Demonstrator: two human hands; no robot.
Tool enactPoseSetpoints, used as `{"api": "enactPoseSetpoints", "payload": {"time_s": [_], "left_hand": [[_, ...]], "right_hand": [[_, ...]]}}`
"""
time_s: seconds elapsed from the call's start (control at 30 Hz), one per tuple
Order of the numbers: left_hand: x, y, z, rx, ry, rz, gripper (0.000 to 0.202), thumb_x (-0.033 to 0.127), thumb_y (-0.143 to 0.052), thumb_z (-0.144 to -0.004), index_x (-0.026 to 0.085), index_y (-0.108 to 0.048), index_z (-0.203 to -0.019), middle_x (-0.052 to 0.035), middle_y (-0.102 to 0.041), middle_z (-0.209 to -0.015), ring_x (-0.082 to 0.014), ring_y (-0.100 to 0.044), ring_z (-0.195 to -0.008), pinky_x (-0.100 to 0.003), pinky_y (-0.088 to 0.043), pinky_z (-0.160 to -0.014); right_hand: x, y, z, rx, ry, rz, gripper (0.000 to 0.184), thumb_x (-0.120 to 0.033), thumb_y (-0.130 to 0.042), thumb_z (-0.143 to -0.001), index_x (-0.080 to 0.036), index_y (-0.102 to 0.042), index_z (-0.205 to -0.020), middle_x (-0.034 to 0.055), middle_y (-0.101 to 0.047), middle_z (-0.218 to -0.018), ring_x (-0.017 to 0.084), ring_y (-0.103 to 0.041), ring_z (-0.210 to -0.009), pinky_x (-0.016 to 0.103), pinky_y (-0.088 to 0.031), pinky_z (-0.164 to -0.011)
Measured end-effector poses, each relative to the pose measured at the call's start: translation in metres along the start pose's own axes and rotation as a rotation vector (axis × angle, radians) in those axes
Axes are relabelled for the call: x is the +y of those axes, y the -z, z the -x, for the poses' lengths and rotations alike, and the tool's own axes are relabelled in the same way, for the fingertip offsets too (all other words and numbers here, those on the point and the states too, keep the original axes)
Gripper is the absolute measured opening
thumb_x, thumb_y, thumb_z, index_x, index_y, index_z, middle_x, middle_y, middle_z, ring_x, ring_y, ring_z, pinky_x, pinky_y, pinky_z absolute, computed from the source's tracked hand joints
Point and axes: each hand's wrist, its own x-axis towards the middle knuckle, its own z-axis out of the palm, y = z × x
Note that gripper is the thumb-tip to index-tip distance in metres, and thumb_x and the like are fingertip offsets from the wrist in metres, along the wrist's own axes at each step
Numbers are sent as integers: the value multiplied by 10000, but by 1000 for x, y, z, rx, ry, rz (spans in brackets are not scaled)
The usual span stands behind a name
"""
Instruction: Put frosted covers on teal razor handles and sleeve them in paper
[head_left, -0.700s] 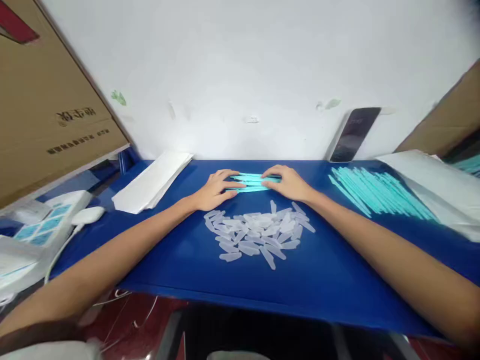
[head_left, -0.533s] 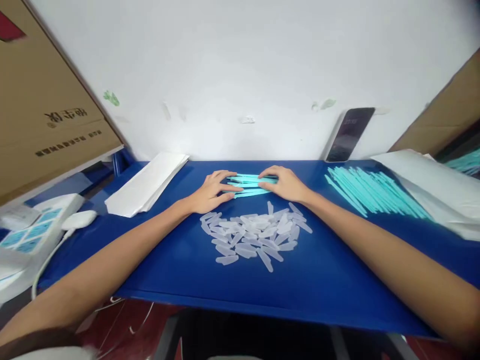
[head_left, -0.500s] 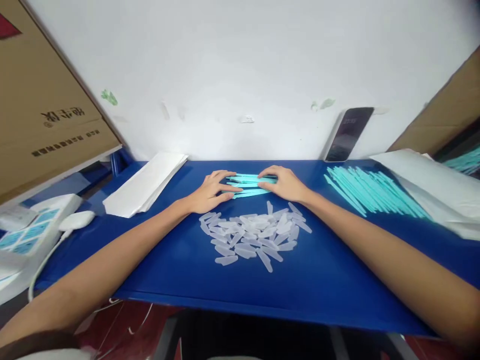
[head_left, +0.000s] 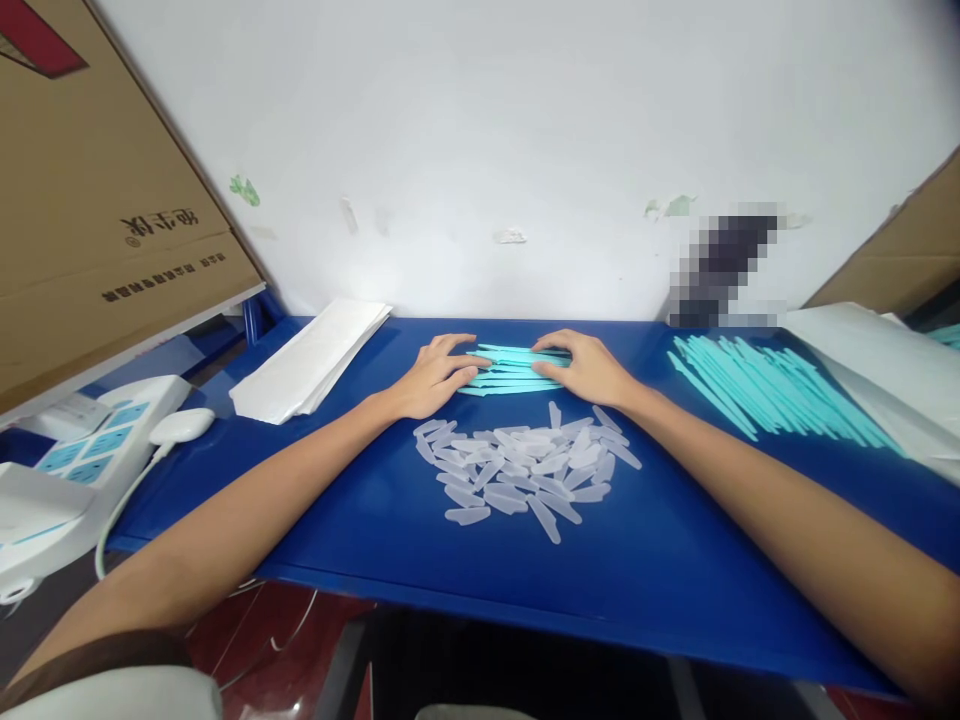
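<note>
Several slim turquoise sticks (head_left: 517, 382), shaped like eyebrow razors, lie side by side in a flat row on the blue table. At the row's left ends is my left hand (head_left: 433, 377), fingers spread and fingertips touching the sticks. Over the right ends curves my right hand (head_left: 591, 368), its thumb and fingers apart with the sticks passing beneath and between them. Neither hand lifts a stick. Just in front of both hands lies a loose pile of small translucent blade-shaped covers (head_left: 517, 468), pointing in many directions.
More turquoise sticks (head_left: 780, 390) lie at the right beside white sheets (head_left: 862, 340). White folded sheets (head_left: 315, 360) rest at the left, near a power strip (head_left: 112, 440) with a white plug and cable. A cardboard box (head_left: 112, 180) stands left; a wall (head_left: 487, 120) rises behind.
The view has shifted, so everything sits slightly further right. The sticks between my hands are spread into a more even row, and my left fingers have moved a little on their ends.
</note>
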Motion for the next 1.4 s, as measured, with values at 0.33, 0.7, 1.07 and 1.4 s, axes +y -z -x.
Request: {"api": "enactPoseSetpoints", "payload": {"time_s": [0.33, 0.7, 1.07, 1.4], "left_hand": [[2, 1, 2, 106, -28, -23, 472, 487, -326, -1065, 297, -727, -1227, -59, -514, -1485, -325, -399, -1398, -595, -310, -1140], [2, -3, 1, 75, 71, -50, 527, 519, -289, -1062, 288, -526, -1472, -116, -414, -1558, -353, -339, -1440, -629, -298, -1145], [1, -2, 1, -6, 29, -60, 548, 586, -247, -1059, 350, -552, -1448, -94, -343, -1614, -357, -285, -1476, -655, -252, -1149], [0, -2, -1, -38, 28, -68, 528, 599, -255, -1057, 405, -540, -1456, -63, -303, -1641, -378, -249, -1491, -678, -229, -1145]], "right_hand": [[0, 0, 0, -20, 46, -26, 290, -387, -657, -882, -229, -741, -1110, 92, -711, -1246, 287, -651, -1142, 503, -491, -1020], [4, 1, 2, -13, 83, -63, 184, -326, -645, -900, -261, -808, -952, 83, -689, -1286, 290, -657, -1136, 505, -522, -966], [3, 1, 2, -35, 88, -21, 226, -356, -625, -915, -288, -808, -1028, 75, -684, -1304, 294, -649, -1143, 526, -527, -957], [4, 0, 2, -23, 45, -5, 249, -326, -612, -912, -258, -798, -1064, 71, -699, -1293, 279, -658, -1147, 506, -501, -1015]]}}
